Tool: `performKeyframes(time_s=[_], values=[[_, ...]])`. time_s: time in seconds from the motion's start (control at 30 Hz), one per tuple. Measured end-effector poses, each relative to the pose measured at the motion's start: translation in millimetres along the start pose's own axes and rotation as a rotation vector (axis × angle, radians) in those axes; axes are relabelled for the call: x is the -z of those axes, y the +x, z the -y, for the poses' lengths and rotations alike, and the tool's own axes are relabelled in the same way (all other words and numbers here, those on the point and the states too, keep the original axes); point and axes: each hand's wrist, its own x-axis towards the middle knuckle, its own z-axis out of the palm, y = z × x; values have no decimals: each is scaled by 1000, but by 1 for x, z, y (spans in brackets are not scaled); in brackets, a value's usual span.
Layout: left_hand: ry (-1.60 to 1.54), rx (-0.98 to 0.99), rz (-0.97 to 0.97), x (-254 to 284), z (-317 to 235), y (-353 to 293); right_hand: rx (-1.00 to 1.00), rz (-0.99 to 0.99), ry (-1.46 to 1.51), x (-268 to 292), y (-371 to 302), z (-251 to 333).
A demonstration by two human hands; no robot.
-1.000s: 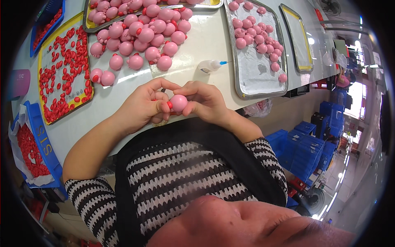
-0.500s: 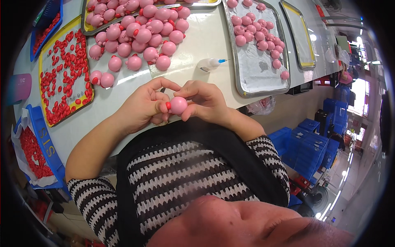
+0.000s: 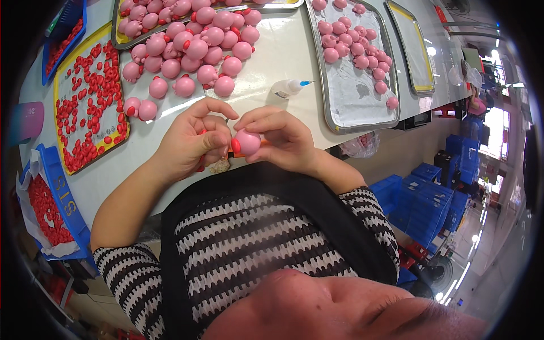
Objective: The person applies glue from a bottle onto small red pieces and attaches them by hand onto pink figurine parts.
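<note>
My right hand (image 3: 280,136) grips a pink ball (image 3: 248,141) between thumb and fingers, close in front of my chest. A red oval piece (image 3: 236,145) sits on the ball's left side, facing my other hand. Just left of it is my left hand (image 3: 198,136), its fingers curled and the thumb pressed toward them. A thin dark tip shows near its fingertips, and bits of red show about its fingers; what it holds is mostly hidden. Beneath the hands, a small pale crumpled thing (image 3: 219,165) lies at the table edge.
A heap of pink balls (image 3: 197,49) fills the far middle. Red ovals lie on a yellow-rimmed tray (image 3: 126,96) and in a blue bin (image 3: 59,187) at left. A blue-tipped bottle (image 3: 286,88) stands near a metal tray (image 3: 354,122) holding more balls. Blue crates (image 3: 422,207) stand at right.
My left hand has drawn back slightly from the pink ball, leaving it in my right hand. The ball has turned a little, and more of the red piece shows.
</note>
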Motion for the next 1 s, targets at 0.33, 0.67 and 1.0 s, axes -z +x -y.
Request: performKeyframes(time_s=[0.33, 0.67, 1.0], values=[[866, -424, -165, -16, 0, -1, 63, -42, -347, 7, 3, -3], [897, -450, -186, -11, -4, -9, 18, -38, -297, 2, 3, -4], [-370, -154, -201, 11, -19, -15, -23, -113, -106, -16, 16, 1]])
